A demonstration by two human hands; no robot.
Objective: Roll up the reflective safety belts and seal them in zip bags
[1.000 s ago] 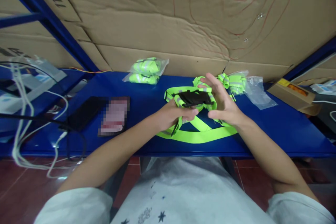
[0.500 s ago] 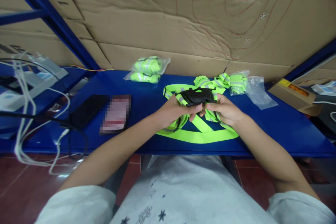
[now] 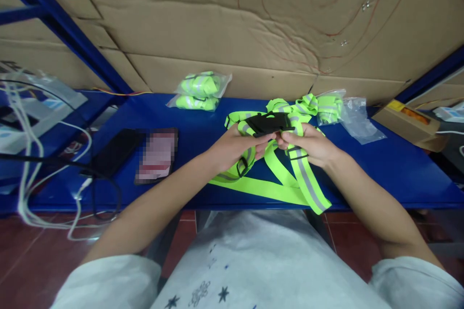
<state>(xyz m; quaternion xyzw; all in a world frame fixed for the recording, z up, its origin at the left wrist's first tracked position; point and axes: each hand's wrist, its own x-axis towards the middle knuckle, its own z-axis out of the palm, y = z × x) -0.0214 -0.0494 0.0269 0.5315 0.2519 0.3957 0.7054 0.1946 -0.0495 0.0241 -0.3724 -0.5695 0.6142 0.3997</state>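
Note:
A neon yellow-green reflective strap (image 3: 308, 178) with grey stripes lies partly on the blue shelf and partly in my hands. Its black plastic buckle (image 3: 267, 124) sits between the two hands. My left hand (image 3: 241, 144) is closed around the strap at the buckle's left end. At the right end, my right hand (image 3: 306, 142) pinches the strap close to the buckle, thumb on top. A black slider (image 3: 297, 153) shows on the strap below the right hand, and another slider (image 3: 242, 166) hangs under the left. Fingers hide part of the webbing.
Bagged neon straps (image 3: 198, 91) lie at the back left. Another bagged strap (image 3: 329, 107), a clear plastic bag (image 3: 360, 120) and an open cardboard box (image 3: 409, 123) are at the back right. A phone (image 3: 157, 154), a dark flat object (image 3: 114, 152) and white cables (image 3: 25, 169) lie left.
The strap at my right hand has dropped into a straight length hanging over the shelf's front edge, its slider now visible. Both hands still hold the strap by the buckle; the view shifted slightly.

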